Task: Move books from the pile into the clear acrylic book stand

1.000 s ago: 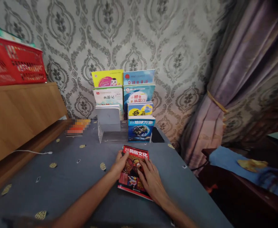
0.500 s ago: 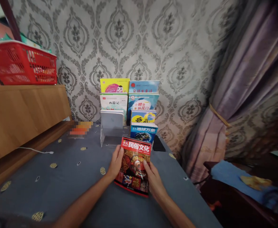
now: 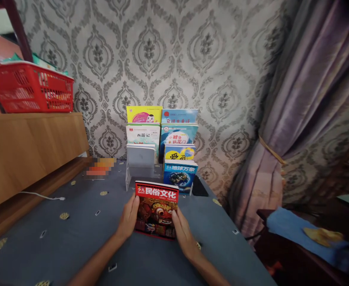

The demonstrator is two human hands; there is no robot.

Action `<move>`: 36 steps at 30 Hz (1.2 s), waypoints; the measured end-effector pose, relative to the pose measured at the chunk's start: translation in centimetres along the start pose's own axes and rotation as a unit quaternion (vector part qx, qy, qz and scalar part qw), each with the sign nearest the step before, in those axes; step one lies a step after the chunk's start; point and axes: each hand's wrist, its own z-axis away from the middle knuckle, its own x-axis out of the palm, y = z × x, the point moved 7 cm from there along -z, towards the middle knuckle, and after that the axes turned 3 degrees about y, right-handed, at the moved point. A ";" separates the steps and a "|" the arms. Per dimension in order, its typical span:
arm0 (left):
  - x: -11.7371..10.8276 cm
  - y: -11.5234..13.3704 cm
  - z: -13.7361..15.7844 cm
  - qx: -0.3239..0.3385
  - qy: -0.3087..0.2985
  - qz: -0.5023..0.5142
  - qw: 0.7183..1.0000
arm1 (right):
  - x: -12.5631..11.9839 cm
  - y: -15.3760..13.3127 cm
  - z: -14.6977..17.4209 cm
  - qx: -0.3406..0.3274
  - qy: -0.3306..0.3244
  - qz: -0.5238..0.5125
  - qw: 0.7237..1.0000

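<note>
Between both hands I hold a book (image 3: 156,212) with a red title band and a dark picture cover. My left hand (image 3: 128,214) grips its left edge, and my right hand (image 3: 182,230) its right edge, thumbs on the front. The book leans back, its cover towards me. Just behind it stands a clear tiered book rack (image 3: 128,176). On the rack's right side a blue book (image 3: 179,176) with a globe is lowest, below a yellow book (image 3: 180,154). A plain grey-white panel or back cover (image 3: 141,155) shows at the left, under a white book (image 3: 143,134).
A black phone-like slab (image 3: 200,186) lies right of the rack. A white cable (image 3: 43,195) crosses the grey patterned cloth (image 3: 81,238) at left. Left stands a wooden ledge (image 3: 34,147) bearing a red basket (image 3: 34,87). A curtain (image 3: 284,139) hangs at right.
The book has shifted left, with both hands still on it. It now tilts further back, so its cover looks shorter. The view has tipped slightly upward.
</note>
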 end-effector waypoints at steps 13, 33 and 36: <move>-0.3 4.3 -1.7 0.045 -0.078 -0.121 0.989 | -0.7 -6.2 -3.4 -0.028 -0.031 -0.029 0.999; -3.0 15.1 -6.1 0.375 0.140 -0.178 0.899 | 3.1 -16.4 -10.0 -0.327 0.122 -0.011 0.937; -2.8 15.8 -6.7 0.388 0.136 -0.168 0.896 | 3.1 -16.5 -10.7 -0.333 0.124 -0.017 0.935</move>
